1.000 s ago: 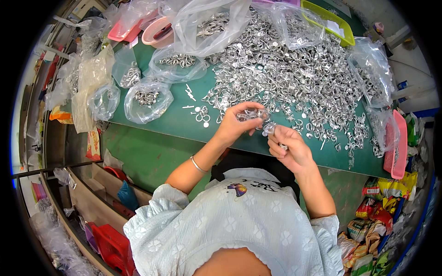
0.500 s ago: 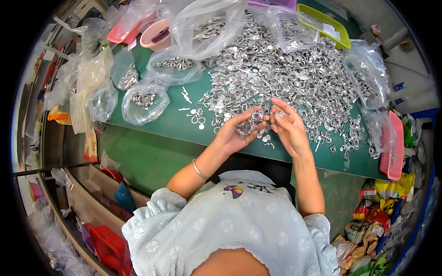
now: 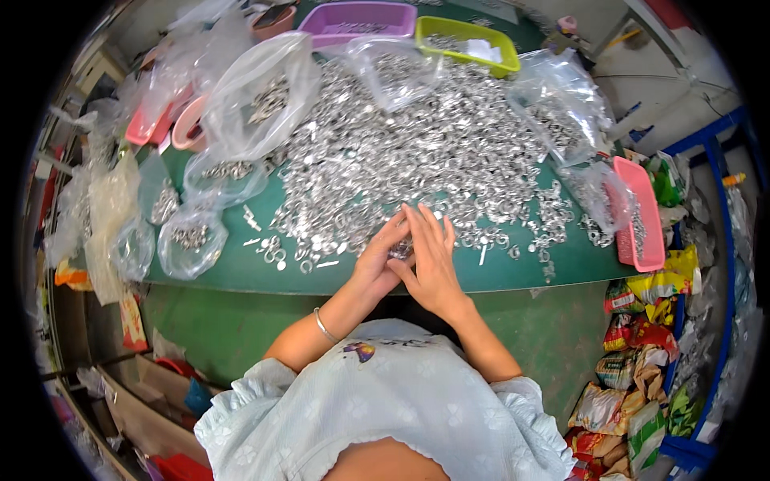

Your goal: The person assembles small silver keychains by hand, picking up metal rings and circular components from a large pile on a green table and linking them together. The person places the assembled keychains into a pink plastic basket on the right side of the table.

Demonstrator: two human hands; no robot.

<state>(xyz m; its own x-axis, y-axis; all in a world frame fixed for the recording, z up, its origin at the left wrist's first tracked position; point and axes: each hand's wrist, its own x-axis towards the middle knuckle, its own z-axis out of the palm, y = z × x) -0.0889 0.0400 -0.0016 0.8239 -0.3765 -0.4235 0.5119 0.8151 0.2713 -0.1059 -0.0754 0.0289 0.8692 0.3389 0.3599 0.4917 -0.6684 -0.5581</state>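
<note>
Two hands meet at the near edge of a heap of small silvery metal parts [image 3: 417,152]. Left hand [image 3: 378,260] and right hand [image 3: 433,260] press together, fingers [image 3: 425,228] extended over a few of the parts; the grip of each is narrow, closed about a small cluster [image 3: 401,248] held between them, though exactly what each hand pinches is hidden. A thin bracelet [image 3: 323,326] circles the left wrist.

Loose parts spread away from the hands across the green table [image 3: 241,272], thickest toward the far side. To the left lie clear plastic bags [image 3: 192,236] holding more parts, with a larger bag [image 3: 257,100] beyond them. At the far edge stand a purple tray [image 3: 361,16] and a yellow-green tray [image 3: 469,40]; at the right edge a pink tray [image 3: 638,212] lies beside another bag [image 3: 561,104]. Coloured snack packets [image 3: 634,353] are piled below the table at right. Pale blue clothing [image 3: 385,409] fills the foreground.
</note>
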